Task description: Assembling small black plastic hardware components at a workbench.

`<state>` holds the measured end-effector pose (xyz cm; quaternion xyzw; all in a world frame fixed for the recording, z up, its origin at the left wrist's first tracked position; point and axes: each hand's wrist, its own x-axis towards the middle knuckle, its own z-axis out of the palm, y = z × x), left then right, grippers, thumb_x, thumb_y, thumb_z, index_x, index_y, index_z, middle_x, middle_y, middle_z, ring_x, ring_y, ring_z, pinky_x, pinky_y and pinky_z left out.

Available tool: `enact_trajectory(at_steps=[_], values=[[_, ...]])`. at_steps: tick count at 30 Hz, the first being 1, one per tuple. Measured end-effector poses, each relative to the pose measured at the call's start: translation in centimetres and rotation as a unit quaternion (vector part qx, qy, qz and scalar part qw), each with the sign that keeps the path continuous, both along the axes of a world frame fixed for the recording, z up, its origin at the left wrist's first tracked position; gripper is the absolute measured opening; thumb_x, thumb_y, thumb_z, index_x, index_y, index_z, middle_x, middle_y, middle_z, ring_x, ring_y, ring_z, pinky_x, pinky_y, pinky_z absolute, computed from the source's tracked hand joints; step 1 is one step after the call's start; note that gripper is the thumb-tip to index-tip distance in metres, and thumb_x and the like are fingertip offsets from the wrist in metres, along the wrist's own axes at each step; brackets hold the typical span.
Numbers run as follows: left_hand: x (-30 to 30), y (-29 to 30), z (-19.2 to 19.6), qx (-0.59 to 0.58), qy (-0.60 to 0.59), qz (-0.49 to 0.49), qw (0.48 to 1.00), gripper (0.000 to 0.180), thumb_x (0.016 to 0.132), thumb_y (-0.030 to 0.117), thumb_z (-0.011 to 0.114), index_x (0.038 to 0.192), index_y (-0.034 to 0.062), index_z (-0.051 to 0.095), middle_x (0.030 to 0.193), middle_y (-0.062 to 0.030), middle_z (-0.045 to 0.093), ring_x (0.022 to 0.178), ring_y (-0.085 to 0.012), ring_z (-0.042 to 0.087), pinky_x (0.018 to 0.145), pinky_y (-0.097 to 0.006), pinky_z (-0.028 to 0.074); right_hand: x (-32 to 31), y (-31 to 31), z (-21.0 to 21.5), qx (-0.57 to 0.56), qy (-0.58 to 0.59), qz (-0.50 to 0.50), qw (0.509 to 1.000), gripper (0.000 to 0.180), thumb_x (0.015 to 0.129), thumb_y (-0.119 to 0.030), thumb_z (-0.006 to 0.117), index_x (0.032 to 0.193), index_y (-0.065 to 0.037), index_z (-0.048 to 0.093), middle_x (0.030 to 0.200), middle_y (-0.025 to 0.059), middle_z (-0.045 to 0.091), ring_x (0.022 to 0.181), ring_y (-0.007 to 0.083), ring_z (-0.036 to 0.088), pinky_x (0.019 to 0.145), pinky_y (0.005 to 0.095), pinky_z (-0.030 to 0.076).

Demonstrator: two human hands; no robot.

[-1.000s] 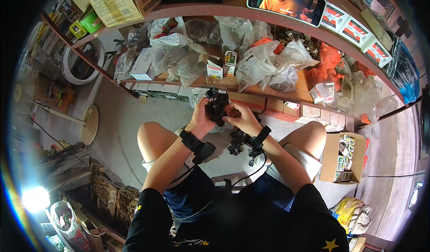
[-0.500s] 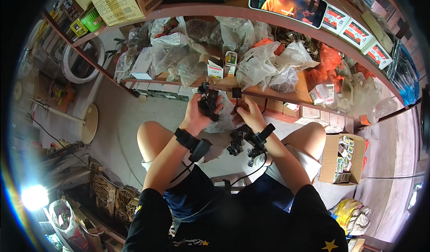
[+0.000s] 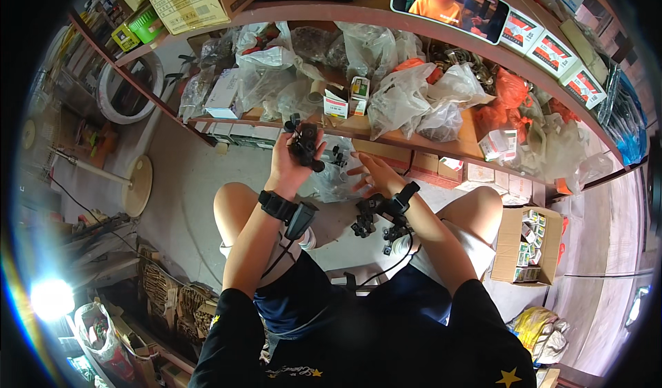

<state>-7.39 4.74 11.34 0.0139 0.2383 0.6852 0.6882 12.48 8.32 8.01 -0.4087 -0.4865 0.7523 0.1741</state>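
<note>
Black parts, one cluster: lying in the upturned palm of the left hand, fingers curled about them
Right hand, one: just right of the grip, fingers spread and parted
Clear plastic bag, one: below and between the hands, dark pieces showing at its upper part
Further black parts, several: lower right of the grip, near the right wrist; their support cannot be told
Black wrist device, one: below the grip, strapped on the left wrist
Wooden shelf, one: beyond the grip, bearing clear bags and a small open carton
Phone, screen lit: farther beyond, to the right
Cardboard box, open: well right of the grip, holding small boxes
Round cream base: well left of the grip
</note>
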Motion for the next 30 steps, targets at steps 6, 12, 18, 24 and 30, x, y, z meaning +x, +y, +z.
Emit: enact_trajectory(at_steps=[6, 12, 18, 24, 30], values=[[0.0, 0.1, -0.4, 0.01, -0.01, -0.006, 1.0, 0.026, 0.076, 0.018, 0.041, 0.098, 0.0074, 0.049, 0.102, -0.0098, 0.05, 0.097, -0.0265, 0.047, 0.084, -0.04, 0.037, 0.3, -0.2, 0.3, 0.002, 0.024, -0.001, 1.0, 0.047, 0.083, -0.039, 0.032, 0.118, -0.007, 0.031, 0.101, 0.0135, 0.049, 0.062, 0.0177, 0.055, 0.045, 0.0253, 0.045], [2.8, -0.4, -0.9, -0.031, 0.015, -0.031, 0.999, 0.025, 0.077, 0.02, 0.038, 0.096, 0.0074, 0.048, 0.096, -0.0099, 0.05, 0.092, -0.0264, 0.049, 0.079, -0.041, 0.04, 0.5, -0.8, 1.6, 0.184, 0.023, -0.016, 0.983, 0.029, 0.08, -0.03, 0.045, 0.092, -0.003, 0.048, 0.072, 0.0031, 0.053, 0.051, 0.0078, 0.049, 0.041, 0.0216, 0.041], [5.4, -0.8, -2.3, -0.047, -0.001, -0.066, 0.997, 0.03, 0.076, 0.022, 0.037, 0.099, 0.0046, 0.047, 0.096, -0.0107, 0.051, 0.089, -0.0249, 0.05, 0.076, -0.034, 0.042, -0.2, -2.3, 1.6, 0.291, -0.068, 0.019, 0.954, 0.028, 0.073, -0.028, 0.056, 0.07, 0.0, 0.055, 0.053, 0.0034, 0.051, 0.045, 0.0083, 0.047, 0.039, 0.0226, 0.036], [5.7, -0.7, -2.1, -0.043, 0.007, -0.073, 0.996, 0.03, 0.077, 0.022, 0.036, 0.098, 0.004, 0.048, 0.094, -0.0115, 0.052, 0.089, -0.0237, 0.05, 0.076, -0.033, 0.042, -0.2, -2.5, 1.6, 0.3, -0.076, -0.008, 0.951, 0.027, 0.072, -0.023, 0.057, 0.064, 0.002, 0.054, 0.046, 0.004, 0.049, 0.04, 0.0095, 0.05, 0.038, 0.0224, 0.037], [5.7, -0.6, -1.9, -0.054, -0.009, -0.056, 0.997, 0.029, 0.077, 0.019, 0.035, 0.098, 0.0051, 0.048, 0.095, -0.0111, 0.051, 0.089, -0.0238, 0.05, 0.077, -0.034, 0.041, -0.3, -2.6, 1.1, 0.3, 0.015, -0.032, 0.953, 0.022, 0.075, -0.016, 0.054, 0.067, 0.005, 0.052, 0.052, 0.0043, 0.053, 0.043, 0.0112, 0.053, 0.038, 0.022, 0.039]])
